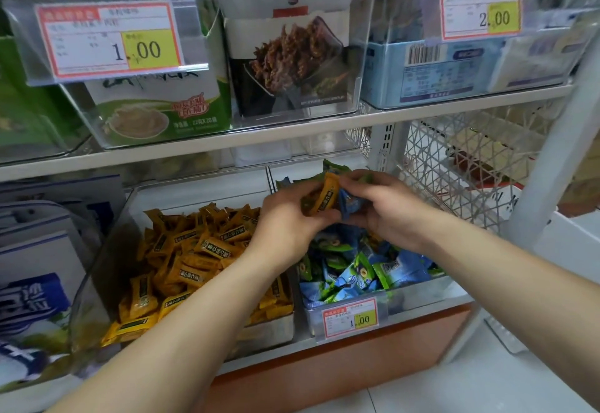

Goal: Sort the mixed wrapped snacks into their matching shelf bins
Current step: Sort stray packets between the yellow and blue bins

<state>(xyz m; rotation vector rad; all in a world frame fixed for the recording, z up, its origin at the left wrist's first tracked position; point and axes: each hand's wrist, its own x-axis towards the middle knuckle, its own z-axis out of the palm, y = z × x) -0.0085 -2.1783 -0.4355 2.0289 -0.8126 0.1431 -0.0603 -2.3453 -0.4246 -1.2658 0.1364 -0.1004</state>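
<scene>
Two clear bins sit side by side on the low shelf. The left bin (97, 269) is heaped with orange wrapped snacks (194, 256). The right bin (418, 299) holds blue and green wrapped snacks (360, 273). Both hands meet above the right bin. My left hand (289, 221) pinches an orange snack (328, 195) together with a green one. My right hand (386, 204) grips a blue wrapped snack (352, 206), and more green wrappers show behind its fingers.
A price tag (350, 316) hangs on the right bin's front. The upper shelf (259, 136) carries clear bins with a green box (156, 104), a dark snack pack (292, 61) and a blue box (431, 71). A white wire basket (461, 159) stands at the right. Blue-white bags (32, 282) fill the left.
</scene>
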